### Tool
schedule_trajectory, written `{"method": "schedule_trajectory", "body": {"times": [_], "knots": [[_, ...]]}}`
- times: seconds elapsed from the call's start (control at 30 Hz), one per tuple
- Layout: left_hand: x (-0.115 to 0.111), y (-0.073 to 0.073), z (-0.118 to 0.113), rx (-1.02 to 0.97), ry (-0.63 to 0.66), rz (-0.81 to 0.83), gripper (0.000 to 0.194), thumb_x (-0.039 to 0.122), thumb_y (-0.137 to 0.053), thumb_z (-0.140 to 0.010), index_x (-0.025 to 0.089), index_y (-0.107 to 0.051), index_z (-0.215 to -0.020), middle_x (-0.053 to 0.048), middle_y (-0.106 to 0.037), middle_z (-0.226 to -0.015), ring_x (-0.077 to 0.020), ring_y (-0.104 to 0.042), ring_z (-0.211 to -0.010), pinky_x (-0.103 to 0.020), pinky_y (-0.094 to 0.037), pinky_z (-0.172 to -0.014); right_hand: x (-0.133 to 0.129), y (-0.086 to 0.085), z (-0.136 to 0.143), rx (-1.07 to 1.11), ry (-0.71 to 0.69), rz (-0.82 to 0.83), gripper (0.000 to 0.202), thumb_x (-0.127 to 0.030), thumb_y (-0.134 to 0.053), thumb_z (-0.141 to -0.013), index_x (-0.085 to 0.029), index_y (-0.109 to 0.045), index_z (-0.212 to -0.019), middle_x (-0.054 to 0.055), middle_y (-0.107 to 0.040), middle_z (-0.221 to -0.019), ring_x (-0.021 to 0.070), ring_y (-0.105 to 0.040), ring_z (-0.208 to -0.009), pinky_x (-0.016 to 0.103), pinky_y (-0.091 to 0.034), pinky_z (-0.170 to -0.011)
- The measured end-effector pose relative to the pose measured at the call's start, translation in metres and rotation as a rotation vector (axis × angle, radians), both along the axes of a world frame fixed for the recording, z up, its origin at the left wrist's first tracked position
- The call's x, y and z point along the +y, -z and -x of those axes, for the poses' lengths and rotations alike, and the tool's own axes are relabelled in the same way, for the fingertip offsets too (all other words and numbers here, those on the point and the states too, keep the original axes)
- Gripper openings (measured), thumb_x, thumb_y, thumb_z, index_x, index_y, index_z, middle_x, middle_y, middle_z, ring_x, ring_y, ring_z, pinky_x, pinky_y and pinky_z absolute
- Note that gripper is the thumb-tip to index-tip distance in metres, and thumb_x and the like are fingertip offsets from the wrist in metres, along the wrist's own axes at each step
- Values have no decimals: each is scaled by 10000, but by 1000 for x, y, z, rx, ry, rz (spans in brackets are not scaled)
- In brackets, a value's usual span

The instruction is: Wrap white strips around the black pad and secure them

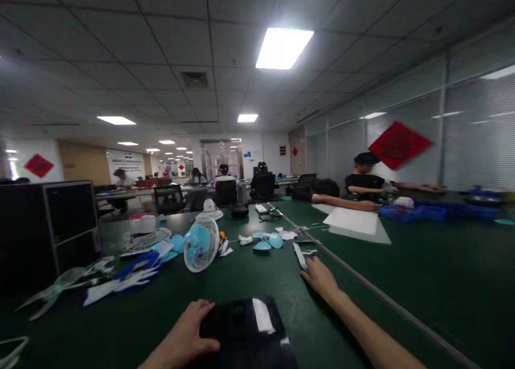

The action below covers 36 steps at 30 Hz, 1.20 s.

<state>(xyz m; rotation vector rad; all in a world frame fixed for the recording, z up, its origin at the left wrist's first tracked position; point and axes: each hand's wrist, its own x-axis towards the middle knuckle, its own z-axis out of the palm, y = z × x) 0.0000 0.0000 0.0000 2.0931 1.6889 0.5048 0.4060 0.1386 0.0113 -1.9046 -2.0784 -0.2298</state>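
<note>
My left hand (187, 329) grips the left edge of a flat black case (237, 326) close in front of me. Its thumb lies over the top of the case, which reflects a white patch and runs out of the picture at the bottom. Further off to the right, my right hand (322, 280) reaches across the table. Its fingers are closed at the near end of a narrow white strip-shaped piece (300, 256), whose exact kind is too blurred to tell. A thin pale piece (309, 251) lies just beside that strip.
On the green table (169, 299) stands a small white fan (201, 244) with blue blades. Loose blue fan blades (267, 241), gloves (120, 286) and a black cabinet (72, 224) are around it. Across a seam, a co-worker's arm (346, 203) rests by white sheets (358, 222).
</note>
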Motion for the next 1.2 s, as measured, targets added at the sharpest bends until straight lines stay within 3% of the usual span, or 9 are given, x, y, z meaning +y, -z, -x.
{"method": "schedule_trajectory", "body": {"times": [0.33,0.5,0.67,0.8,0.9,1.0,1.2], "knots": [[-14,-27,-13,-56,7,19,876,591,-687,-654,164,-474,-1388,-128,-477,-1412,-304,-444,-1272,-384,-326,-1103,7,-3,-6,60,38,5,228,-98,-437,-887,-105,-645,-979,158,-679,-1022,251,-657,-942,283,-418,-738],[-14,-26,-13,-49,7,10,855,566,-694,-653,174,-481,-1382,-123,-469,-1418,-300,-434,-1282,-376,-316,-1109,6,-16,-23,132,91,-39,218,-117,-440,-866,-126,-655,-902,146,-696,-982,250,-665,-895,283,-409,-685],[-14,-23,-12,-63,-9,18,887,567,-700,-646,139,-472,-1388,-150,-457,-1425,-308,-430,-1287,-378,-315,-1108,-7,-41,-42,253,126,-204,330,-190,-352,-905,-128,-648,-1037,143,-686,-1013,249,-646,-906,301,-422,-720],[-16,-26,-13,-87,-10,17,881,567,-706,-640,150,-480,-1383,-142,-458,-1429,-306,-429,-1293,-369,-320,-1103,-25,-58,-31,528,-6,-428,380,-290,-396,-851,-119,-674,-1045,136,-695,-1002,260,-637,-865,327,-441,-763],[-15,-26,-12,-89,-23,24,887,574,-710,-635,168,-475,-1388,-133,-445,-1444,-305,-419,-1307,-368,-315,-1108,-40,-69,-13,724,-134,-447,417,-372,-435,-808,-126,-696,-1022,121,-707,-953,268,-630,-833,334,-451,-734],[-15,-24,-12,-68,-39,18,876,574,-704,-645,163,-479,-1385,-130,-440,-1450,-302,-405,-1323,-366,-303,-1121,-52,-77,4,899,-288,-344,418,-430,-499,-764,-140,-711,-977,79,-698,-852,248,-610,-770,313,-444,-666],[-7,-13,-6,-145,-48,-49,844,586,-698,-650,183,-503,-1366,-126,-457,-1441,-298,-432,-1312,-391,-323,-1123,-66,-74,27,1195,-621,99,348,-458,-640,-743,-142,-699,-875,-8,-563,-670,124,-454,-568,231,-331,-495]]}}
